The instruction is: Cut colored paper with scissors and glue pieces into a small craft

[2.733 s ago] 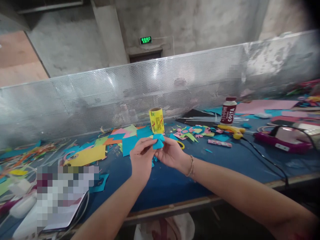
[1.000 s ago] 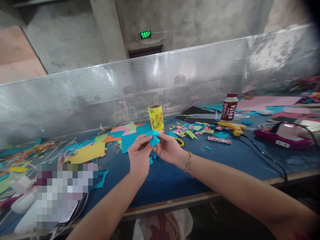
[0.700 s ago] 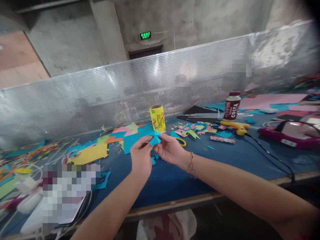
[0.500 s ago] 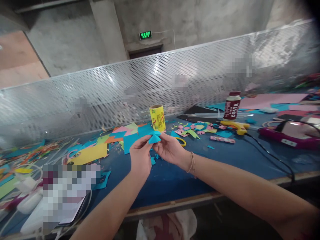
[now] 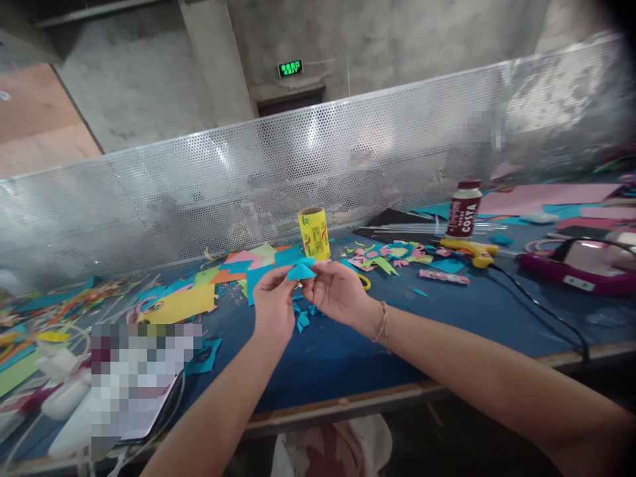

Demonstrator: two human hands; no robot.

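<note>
Between my two hands is a small folded piece of blue paper [image 5: 301,269], held up above the blue table [image 5: 318,371]. My left hand [image 5: 272,297] pinches its left side between thumb and fingers. On the other side, my right hand [image 5: 342,295] grips the right corner with thumb and forefinger, its other fingers curled below. Small blue paper scraps [image 5: 303,322] lie on the table under the hands. Just behind stands a yellow cardboard roll [image 5: 314,234]. The yellow handle of what look like scissors [image 5: 365,281] shows partly behind my right hand.
Paper flowers [image 5: 392,254], a yellow glue gun [image 5: 470,250] with a black cord and a dark red bottle [image 5: 464,209] are on the right. Coloured paper sheets [image 5: 183,303] and a blurred-out device [image 5: 144,384] lie left. A perforated metal screen [image 5: 209,179] borders the back.
My hands have drawn slightly apart, the left one moving a little left. The folded blue paper now shows wider and flatter between them.
</note>
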